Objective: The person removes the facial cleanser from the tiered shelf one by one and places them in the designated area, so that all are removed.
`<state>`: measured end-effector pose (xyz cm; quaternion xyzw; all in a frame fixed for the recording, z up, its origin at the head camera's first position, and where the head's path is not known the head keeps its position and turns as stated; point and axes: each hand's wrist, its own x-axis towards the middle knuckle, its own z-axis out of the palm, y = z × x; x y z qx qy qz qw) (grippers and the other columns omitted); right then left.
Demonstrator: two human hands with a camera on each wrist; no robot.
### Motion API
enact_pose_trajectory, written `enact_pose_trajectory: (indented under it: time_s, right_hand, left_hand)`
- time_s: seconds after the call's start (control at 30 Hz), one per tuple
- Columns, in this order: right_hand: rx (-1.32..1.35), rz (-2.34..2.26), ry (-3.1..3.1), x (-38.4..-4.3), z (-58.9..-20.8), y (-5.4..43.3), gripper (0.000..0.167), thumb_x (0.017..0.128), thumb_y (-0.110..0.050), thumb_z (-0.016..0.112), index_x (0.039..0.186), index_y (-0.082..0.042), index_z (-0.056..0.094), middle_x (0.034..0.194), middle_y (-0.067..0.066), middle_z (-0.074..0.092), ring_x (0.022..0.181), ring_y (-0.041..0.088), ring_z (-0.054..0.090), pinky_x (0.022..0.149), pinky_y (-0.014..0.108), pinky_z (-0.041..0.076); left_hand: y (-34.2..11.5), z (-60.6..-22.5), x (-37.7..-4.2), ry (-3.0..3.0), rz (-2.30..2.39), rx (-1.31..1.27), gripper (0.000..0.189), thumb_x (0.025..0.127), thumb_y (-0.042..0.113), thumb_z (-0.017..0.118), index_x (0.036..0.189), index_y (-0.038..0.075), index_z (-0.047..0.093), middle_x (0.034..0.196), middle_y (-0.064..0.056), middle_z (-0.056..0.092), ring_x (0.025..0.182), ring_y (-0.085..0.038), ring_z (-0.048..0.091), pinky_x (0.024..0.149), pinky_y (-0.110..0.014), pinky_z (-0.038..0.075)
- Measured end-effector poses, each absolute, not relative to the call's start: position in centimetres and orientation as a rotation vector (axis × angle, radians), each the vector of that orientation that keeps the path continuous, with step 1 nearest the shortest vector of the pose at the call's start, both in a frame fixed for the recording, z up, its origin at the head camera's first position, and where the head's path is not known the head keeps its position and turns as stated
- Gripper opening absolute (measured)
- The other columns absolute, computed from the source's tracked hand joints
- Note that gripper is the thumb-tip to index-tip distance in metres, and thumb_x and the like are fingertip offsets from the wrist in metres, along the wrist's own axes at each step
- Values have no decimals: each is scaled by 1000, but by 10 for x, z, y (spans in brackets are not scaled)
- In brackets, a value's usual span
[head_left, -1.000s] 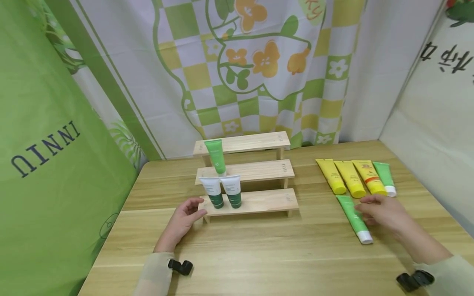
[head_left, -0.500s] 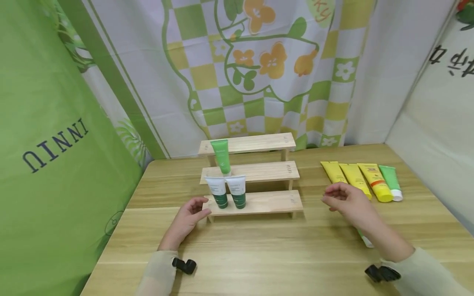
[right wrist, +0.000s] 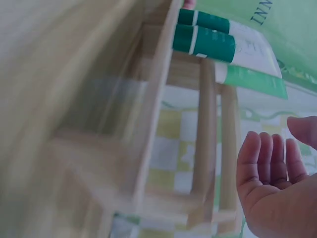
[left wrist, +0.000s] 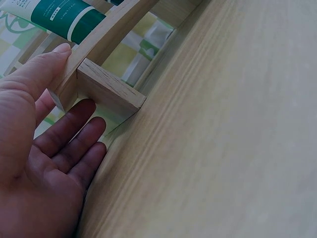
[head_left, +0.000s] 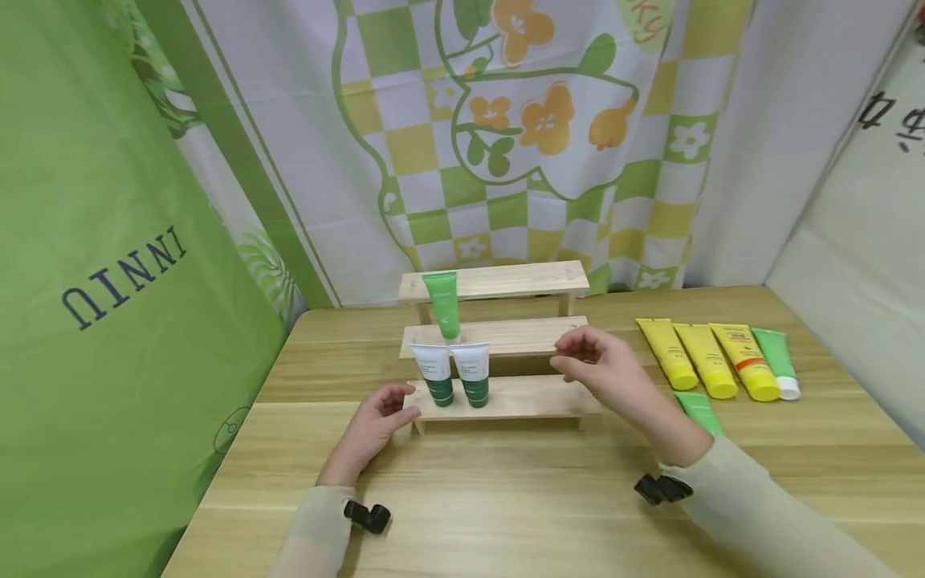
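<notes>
A three-step wooden display stand [head_left: 535, 395] occupies the middle of the table. My left hand [head_left: 372, 424] holds the left end of its lowest step; the left wrist view has the thumb [left wrist: 60, 49] against the board's edge. On that step two white and dark green squeeze tubes [head_left: 473, 376] stand side by side on their caps. A light green squeeze tube [head_left: 444, 307] stands upright on the middle step. Nothing is in my right hand [head_left: 607, 373], which hovers over the stand's right end with loosely bent fingers [right wrist: 265, 153].
Three yellow squeeze tubes [head_left: 699, 360] and a green tube [head_left: 776, 361] lie in a row on the table [head_left: 506, 506] at right. Another green tube [head_left: 697, 409] lies nearer, partly hidden by my right forearm. Curtains [head_left: 520, 217] hang behind the stand.
My right hand has left the green tube on the table and moved left to the stand, with nothing in it. The left hand has stayed at the stand's end. The view has shifted slightly.
</notes>
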<state>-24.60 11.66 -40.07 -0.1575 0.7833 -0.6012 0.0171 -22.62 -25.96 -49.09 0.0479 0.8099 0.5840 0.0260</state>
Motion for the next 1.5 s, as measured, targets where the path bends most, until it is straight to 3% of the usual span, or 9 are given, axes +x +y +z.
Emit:
enact_pose_trajectory:
  time_s: [0.27, 0.5, 0.8, 1.2, 1.5]
  right_hand:
    - [-631, -2039, 2294, -274, -381, 66, 24, 90, -16, 74, 103, 0, 62, 98, 13, 64, 82, 24, 63, 70, 33, 54]
    - [-713, -2118, 2200, -297, -375, 36, 22, 90, -12, 73, 103, 1, 62, 99, 12, 64, 83, 22, 61, 74, 31, 52]
    - [-768, -2097, 2156, -317, -373, 12, 30, 89, -17, 74, 110, 2, 62, 103, 11, 63, 92, 25, 58, 79, 36, 49]
    - [-765, -2182, 2090, -330, -370, -7, 34, 85, -8, 77, 113, -1, 59, 113, 25, 56, 102, 28, 58, 82, 32, 49]
    - [-747, -2224, 2073, -330, -370, -14, 33, 83, -1, 77, 110, -1, 59, 100, 11, 60, 91, 22, 56, 77, 29, 47]
  left_hand:
    - [-265, -513, -237, 2510, 1851, 134, 33, 89, 16, 75, 119, 9, 64, 111, -6, 63, 101, -21, 53, 89, -33, 42]
    - [-260, -492, -225, 2511, 1857, 175, 34, 89, 14, 74, 119, 5, 63, 108, -8, 63, 98, -21, 53, 87, -33, 43]
    - [-266, -509, -236, 2528, 1828, 152, 36, 89, 19, 75, 121, 8, 63, 108, -5, 63, 100, -20, 52, 89, -34, 42]
    - [-269, -517, -238, 2529, 1844, 205, 38, 86, 29, 78, 118, 13, 65, 103, -6, 62, 96, -21, 52, 85, -32, 43]
    - [-261, -485, -224, 2501, 1818, 186, 34, 90, 16, 74, 120, 5, 63, 105, -7, 62, 96, -21, 52, 86, -34, 43]
